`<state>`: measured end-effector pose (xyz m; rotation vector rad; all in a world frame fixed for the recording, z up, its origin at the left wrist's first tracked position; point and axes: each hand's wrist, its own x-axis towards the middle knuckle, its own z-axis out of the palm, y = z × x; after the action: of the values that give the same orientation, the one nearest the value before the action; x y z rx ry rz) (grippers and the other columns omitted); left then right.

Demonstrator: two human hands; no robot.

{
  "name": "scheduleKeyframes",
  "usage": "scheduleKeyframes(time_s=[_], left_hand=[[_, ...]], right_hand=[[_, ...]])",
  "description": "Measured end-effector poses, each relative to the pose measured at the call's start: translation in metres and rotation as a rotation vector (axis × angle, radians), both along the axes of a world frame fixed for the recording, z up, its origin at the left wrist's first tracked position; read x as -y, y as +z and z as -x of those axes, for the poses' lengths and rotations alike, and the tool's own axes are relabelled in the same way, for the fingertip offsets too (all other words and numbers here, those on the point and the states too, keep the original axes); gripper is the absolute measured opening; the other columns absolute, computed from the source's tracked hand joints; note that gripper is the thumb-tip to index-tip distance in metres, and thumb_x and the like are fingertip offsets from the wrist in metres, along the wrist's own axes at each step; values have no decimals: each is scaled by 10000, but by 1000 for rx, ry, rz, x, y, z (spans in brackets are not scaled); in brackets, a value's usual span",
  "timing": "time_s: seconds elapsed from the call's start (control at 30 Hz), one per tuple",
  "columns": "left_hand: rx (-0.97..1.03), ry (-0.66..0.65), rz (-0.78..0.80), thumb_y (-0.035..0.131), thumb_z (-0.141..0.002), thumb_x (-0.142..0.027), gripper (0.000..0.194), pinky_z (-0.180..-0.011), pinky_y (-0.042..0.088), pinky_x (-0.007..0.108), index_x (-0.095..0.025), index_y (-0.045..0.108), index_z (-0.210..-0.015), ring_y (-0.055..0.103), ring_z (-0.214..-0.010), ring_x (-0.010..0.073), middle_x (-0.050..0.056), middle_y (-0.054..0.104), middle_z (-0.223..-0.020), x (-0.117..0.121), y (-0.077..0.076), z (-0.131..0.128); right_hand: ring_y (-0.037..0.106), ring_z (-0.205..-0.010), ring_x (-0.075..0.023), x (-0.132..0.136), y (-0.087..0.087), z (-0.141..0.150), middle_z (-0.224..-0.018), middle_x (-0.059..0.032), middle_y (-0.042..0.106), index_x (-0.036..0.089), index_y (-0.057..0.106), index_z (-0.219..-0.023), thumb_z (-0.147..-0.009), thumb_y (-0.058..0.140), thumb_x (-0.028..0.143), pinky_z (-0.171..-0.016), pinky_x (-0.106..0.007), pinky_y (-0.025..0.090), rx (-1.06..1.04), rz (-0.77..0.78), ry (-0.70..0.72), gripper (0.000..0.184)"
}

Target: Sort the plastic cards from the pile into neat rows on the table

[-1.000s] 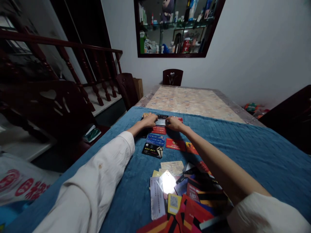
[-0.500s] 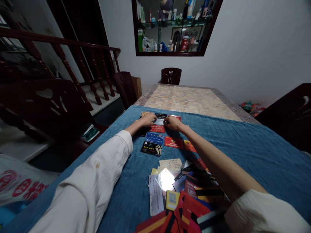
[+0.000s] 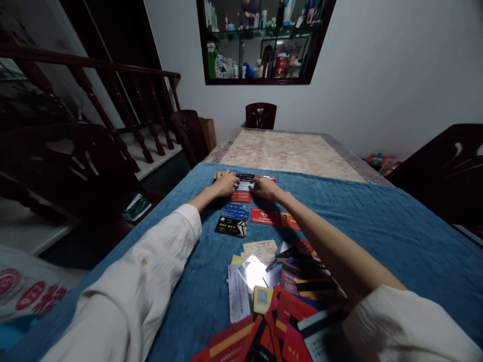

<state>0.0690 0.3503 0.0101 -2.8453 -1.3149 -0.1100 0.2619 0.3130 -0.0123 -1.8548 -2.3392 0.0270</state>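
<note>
My left hand point(image 3: 226, 183) and my right hand point(image 3: 265, 187) are at the far end of a layout of plastic cards, fingers curled at the two ends of a silver card point(image 3: 244, 186). Just beyond it lies a black card point(image 3: 245, 176); a red card point(image 3: 240, 197) is on the near side. Closer to me come a blue card point(image 3: 235, 211) and a black VIP card point(image 3: 231, 227). To their right is another red card point(image 3: 265, 216), beside an orange-red card point(image 3: 290, 221) partly covered by my right forearm. More cards are partly hidden under both hands.
A loose, overlapping heap of cards point(image 3: 238, 294) lies nearest me, one shining in bright glare. Beneath everything is a blue cloth point(image 3: 354, 226) over a patterned table point(image 3: 283, 151). Dark wooden chairs point(image 3: 261, 116) stand around, and a white plastic bag point(image 3: 33, 286) is at the left.
The view has shifted slightly, so the scene sits a little further left. Both hands stay at the silver card, with barely any movement of their own.
</note>
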Motion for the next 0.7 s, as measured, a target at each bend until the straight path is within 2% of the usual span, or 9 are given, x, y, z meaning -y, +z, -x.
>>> scheduleKeyframes(time_s=[0.17,0.3,0.5,0.7], left_hand=[[80,-61,-45,525,-843,-125,258,-960,322,507,-185,716,-1006,441,-1203,322,122,633,-1184,16,6,-5],[132,-113,-69,555,-816,-123,200,-953,318,498,-169,728,-904,451,-1171,321,115,655,-1117,37,11,-11],[194,-204,-52,535,-852,-139,201,-956,301,516,-175,731,-880,434,-1185,321,116,665,-1109,78,17,-19],[189,-307,-50,536,-865,-142,184,-948,289,491,-180,716,-857,437,-1190,296,100,675,-1114,118,15,-25]], right_hand=[[569,-1136,-251,19,13,-6,-1279,-89,657,236,622,-1300,-909,545,236,-897,-311,445,-2,-36,-15,399],[535,-1155,-279,40,22,-13,-1273,-85,660,243,642,-1262,-910,535,236,-889,-344,437,-4,-47,-16,368],[525,-1136,-279,78,29,-27,-1262,-77,665,227,697,-1155,-914,528,202,-855,-339,412,2,-68,-3,295],[541,-1041,-256,118,28,-42,-1108,-76,712,210,726,-1013,-907,519,168,-817,-326,381,21,-80,34,236]])
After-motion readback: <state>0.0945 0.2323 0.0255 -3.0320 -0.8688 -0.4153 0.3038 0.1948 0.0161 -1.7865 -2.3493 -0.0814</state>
